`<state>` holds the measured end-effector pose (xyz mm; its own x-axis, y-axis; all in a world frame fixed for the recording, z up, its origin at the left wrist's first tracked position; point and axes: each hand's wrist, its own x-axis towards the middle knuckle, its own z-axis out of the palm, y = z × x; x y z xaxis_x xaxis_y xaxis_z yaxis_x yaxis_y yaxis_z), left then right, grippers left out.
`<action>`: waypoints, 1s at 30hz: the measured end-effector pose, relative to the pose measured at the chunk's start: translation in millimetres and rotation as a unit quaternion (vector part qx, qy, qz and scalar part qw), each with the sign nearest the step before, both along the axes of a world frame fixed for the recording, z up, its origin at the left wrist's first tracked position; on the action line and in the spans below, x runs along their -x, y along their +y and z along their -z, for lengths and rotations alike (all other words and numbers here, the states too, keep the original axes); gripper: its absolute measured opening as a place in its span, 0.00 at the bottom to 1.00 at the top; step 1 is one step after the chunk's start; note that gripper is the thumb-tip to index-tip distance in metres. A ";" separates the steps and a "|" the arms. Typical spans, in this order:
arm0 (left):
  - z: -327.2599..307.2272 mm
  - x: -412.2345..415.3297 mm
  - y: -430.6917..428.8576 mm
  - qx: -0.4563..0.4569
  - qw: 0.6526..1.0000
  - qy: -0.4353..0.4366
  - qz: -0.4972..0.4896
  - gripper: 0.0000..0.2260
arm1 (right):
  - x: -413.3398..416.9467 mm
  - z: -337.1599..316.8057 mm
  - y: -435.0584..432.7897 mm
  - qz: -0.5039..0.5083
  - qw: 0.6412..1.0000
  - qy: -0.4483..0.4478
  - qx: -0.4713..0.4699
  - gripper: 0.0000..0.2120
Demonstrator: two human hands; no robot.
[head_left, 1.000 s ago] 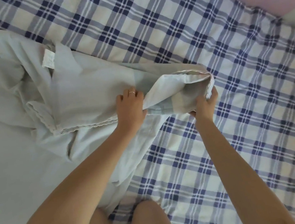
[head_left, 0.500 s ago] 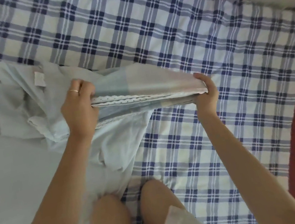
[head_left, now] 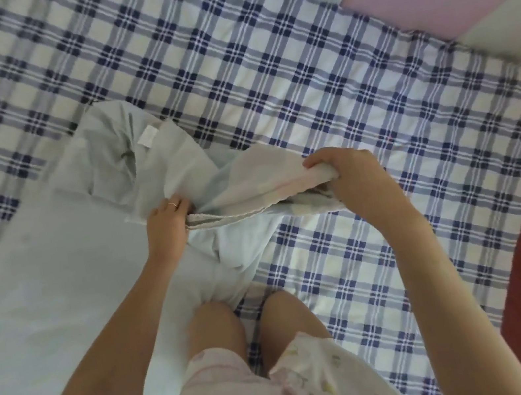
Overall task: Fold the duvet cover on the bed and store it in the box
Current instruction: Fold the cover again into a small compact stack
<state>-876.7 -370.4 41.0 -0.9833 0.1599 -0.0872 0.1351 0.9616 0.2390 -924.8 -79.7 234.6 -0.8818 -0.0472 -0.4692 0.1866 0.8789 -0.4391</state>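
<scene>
I see the left hand (head_left: 166, 226) and right hand (head_left: 351, 177) both clenched on the cover (head_left: 249, 182), its trimmed hem (head_left: 227, 216) taut between their fingers, the rest slack on the bed (head_left: 301, 78) below them. Judged light, limp, non-slip: grip corners and hem, never mid-panel

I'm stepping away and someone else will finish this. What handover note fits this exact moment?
Left hand grips the duvet cover by its lace-trimmed edge; right hand grips the same edge, bunched, further right.
The rest of the cover lies rumpled on the checked sheet, mostly to the left, white tag up.
Done: one edge stretched between the hands.
Left: every fold, then storing; no box in view.
</scene>
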 end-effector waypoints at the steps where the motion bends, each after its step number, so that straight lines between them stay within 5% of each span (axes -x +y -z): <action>1: -0.5 -2.2 -0.9 -0.002 1.000 0.011 -0.013 0.10 | 0.0 -7.1 -3.9 0.012 1.000 0.026 0.001 0.22; 5: -31.4 6.1 -12.5 -0.082 0.985 0.078 -0.130 0.08 | 6.4 -43.9 -17.8 0.212 0.955 0.077 0.190 0.24; 11: -63.9 34.9 -11.1 -0.238 0.952 0.107 -0.162 0.04 | 10.6 -78.5 -49.3 0.373 0.838 -0.036 0.397 0.17; 20: -86.1 35.3 -15.1 -0.251 0.957 0.069 -0.129 0.12 | 39.1 -149.0 -95.4 0.281 0.876 0.033 0.390 0.20; 24: -107.9 26.0 -2.2 -0.217 0.958 0.001 -0.188 0.19 | 37.0 -161.6 -117.9 0.228 0.898 0.039 0.375 0.16; 28: -170.8 15.6 23.8 -0.410 0.897 0.150 -0.070 0.29 | 30.5 -172.8 -126.1 0.182 0.916 0.045 0.355 0.13; 30: -196.1 15.7 34.1 -0.402 0.881 0.248 -0.020 0.29 | 25.1 -179.6 -129.3 0.170 0.919 0.043 0.353 0.13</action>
